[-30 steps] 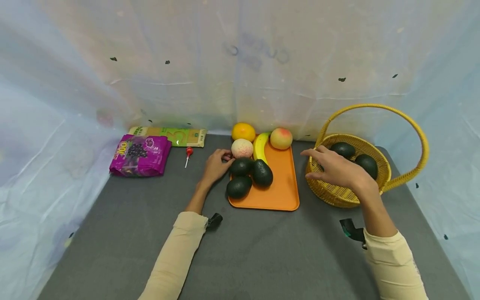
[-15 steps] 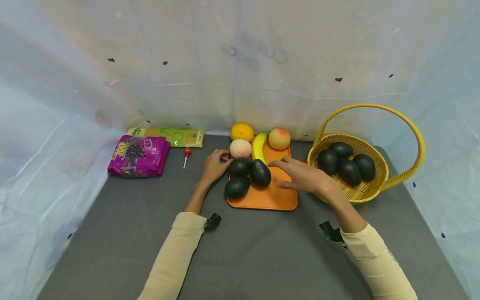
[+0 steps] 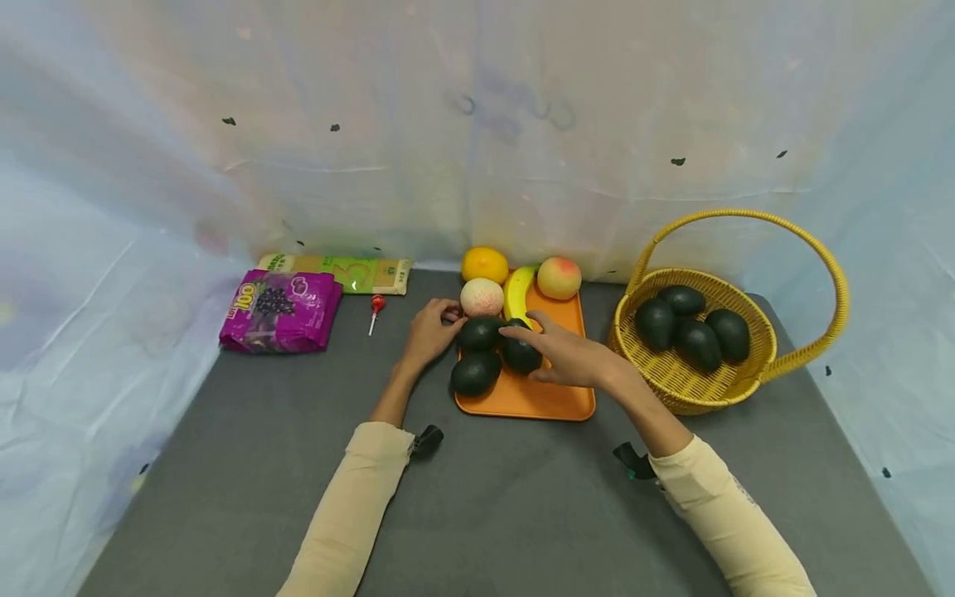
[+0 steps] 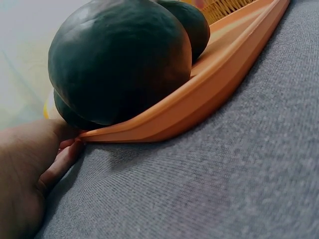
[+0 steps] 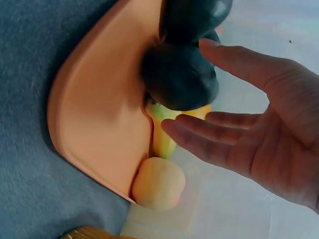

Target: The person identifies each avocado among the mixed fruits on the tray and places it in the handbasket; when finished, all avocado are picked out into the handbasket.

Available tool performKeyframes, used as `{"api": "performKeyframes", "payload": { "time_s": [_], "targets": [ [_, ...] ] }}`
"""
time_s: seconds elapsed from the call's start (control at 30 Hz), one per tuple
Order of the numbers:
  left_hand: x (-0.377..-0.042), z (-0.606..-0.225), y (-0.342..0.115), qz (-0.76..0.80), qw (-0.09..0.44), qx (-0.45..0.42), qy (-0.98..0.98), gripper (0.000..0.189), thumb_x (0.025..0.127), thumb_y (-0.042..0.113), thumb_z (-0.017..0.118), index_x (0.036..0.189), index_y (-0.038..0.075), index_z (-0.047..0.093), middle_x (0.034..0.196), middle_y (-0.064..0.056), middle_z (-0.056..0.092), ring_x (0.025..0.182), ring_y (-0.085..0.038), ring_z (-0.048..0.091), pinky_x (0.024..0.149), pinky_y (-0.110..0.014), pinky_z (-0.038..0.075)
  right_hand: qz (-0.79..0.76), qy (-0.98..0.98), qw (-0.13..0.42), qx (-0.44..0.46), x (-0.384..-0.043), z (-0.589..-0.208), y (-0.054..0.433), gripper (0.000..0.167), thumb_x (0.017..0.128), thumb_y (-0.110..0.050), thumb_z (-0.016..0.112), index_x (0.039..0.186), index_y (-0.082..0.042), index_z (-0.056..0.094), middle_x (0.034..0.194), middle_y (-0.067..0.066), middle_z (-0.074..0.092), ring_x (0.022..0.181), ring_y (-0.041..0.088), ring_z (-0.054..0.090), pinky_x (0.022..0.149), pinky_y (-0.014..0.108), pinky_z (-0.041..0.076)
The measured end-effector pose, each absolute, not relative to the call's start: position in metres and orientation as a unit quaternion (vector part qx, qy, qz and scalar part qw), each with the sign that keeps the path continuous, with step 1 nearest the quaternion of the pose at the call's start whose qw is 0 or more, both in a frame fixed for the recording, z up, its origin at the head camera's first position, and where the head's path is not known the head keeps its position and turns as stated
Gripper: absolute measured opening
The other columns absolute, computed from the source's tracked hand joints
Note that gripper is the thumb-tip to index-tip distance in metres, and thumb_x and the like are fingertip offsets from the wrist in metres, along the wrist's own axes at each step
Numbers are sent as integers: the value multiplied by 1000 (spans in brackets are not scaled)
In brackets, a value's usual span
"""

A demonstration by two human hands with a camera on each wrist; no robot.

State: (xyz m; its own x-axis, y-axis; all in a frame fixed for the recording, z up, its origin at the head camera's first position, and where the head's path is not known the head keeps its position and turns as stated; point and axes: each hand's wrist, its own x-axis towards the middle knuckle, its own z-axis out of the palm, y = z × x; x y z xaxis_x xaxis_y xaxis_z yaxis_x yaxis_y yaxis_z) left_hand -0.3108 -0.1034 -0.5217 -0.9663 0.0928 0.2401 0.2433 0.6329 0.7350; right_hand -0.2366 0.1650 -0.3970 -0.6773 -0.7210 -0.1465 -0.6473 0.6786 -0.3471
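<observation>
An orange tray (image 3: 552, 403) carries three dark green avocados (image 3: 476, 373), a yellow banana (image 3: 516, 292), a pale speckled peach-like fruit (image 3: 482, 297), an orange (image 3: 484, 264) and a peach (image 3: 559, 278). My left hand (image 3: 431, 333) holds the tray's left edge, thumb and fingers at the rim in the left wrist view. Over the tray, my right hand (image 3: 565, 356) reaches to the right-hand avocado (image 5: 182, 79) with fingers extended and thumb spread. It partly covers that avocado in the head view.
To the right stands a yellow wicker basket (image 3: 690, 390) with a tall handle, several avocados inside. A purple grape-picture packet (image 3: 282, 311), a green-and-tan packet (image 3: 366, 274) and a red lollipop (image 3: 377, 304) lie at the back left. Plastic sheeting hangs behind the grey table (image 3: 477, 514).
My right hand has moved left from over the basket to the right-hand avocado on the tray. My left hand stays at the tray's edge.
</observation>
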Motion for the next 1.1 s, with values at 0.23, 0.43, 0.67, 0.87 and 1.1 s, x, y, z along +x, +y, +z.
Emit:
{"api": "performKeyframes", "payload": {
  "time_s": [0.23, 0.43, 0.67, 0.87, 1.1],
  "targets": [
    [-311, -521, -102, -426, 97, -94, -895, 33, 96, 20, 75, 123, 1, 72, 114, -19, 68, 103, -31, 72, 104, -51, 51, -133, 911, 99, -377, -240, -407, 159, 68, 93, -10, 78, 154, -11, 49, 161, 36, 30, 133, 47, 59, 98, 52, 58],
    [-313, -522, -101, -424, 92, -95, -896, 33, 97, 21, 74, 123, 2, 72, 115, -19, 68, 104, -31, 72, 104, -50, 52, -121, 917, 75, -372, -238, -412, 158, 70, 90, -6, 81, 152, -11, 51, 157, 33, 38, 129, 44, 62, 93, 48, 60],
    [-312, -523, -102, -426, 89, -91, -895, 33, 97, 22, 75, 123, 2, 72, 116, -18, 68, 105, -31, 72, 104, -50, 52, -121, 921, 61, -364, -237, -416, 156, 71, 87, 0, 82, 151, -9, 53, 153, 31, 44, 126, 43, 63, 92, 49, 59],
    [-311, -524, -103, -426, 90, -89, -896, 33, 97, 22, 75, 123, 2, 72, 116, -18, 68, 104, -31, 72, 104, -50, 52, -126, 926, 63, -351, -236, -416, 156, 71, 87, -3, 83, 151, -11, 54, 152, 31, 45, 125, 45, 61, 91, 50, 59],
    [-310, -521, -102, -424, 89, -90, -897, 34, 96, 23, 75, 123, 2, 72, 116, -18, 68, 105, -31, 71, 104, -51, 52, -141, 921, 42, -360, -233, -417, 155, 70, 82, -1, 86, 146, -8, 58, 145, 31, 49, 115, 44, 64, 90, 52, 57]
  ]
}}
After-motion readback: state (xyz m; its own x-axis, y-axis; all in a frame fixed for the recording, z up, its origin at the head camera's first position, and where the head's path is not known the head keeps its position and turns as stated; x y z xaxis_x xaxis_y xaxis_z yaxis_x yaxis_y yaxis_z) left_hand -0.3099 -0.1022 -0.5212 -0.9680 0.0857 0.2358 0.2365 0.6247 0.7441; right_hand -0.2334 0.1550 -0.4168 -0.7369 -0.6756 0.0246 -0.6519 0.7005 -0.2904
